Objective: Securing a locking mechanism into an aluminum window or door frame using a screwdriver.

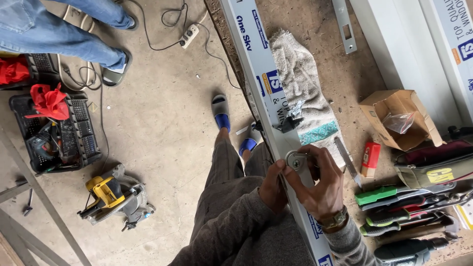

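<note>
The person is leaning over a long white window-frame profile (276,123) lying across a rough workbench (315,29), both hands meeting at one spot on it. The right hand (320,184) is curling over the profile's top face, fingers closed round a small round metal fitting (295,160), seemingly to keep it seated square. The left hand (272,184) is pressing against the profile's near edge, thumb up by the fitting, bracing the bar from sliding (whether it is pinching anything I cannot tell). Just beyond the hands, a grey towel (300,83) is lying under and beside the profile, likely cushioning its finish, with a small dark part (287,124) on it. To the right hand's right, a chisel (348,160), a red box (370,158), green-handled tools (394,194) and an open cardboard box (399,118) are sitting within easy reach.
</note>
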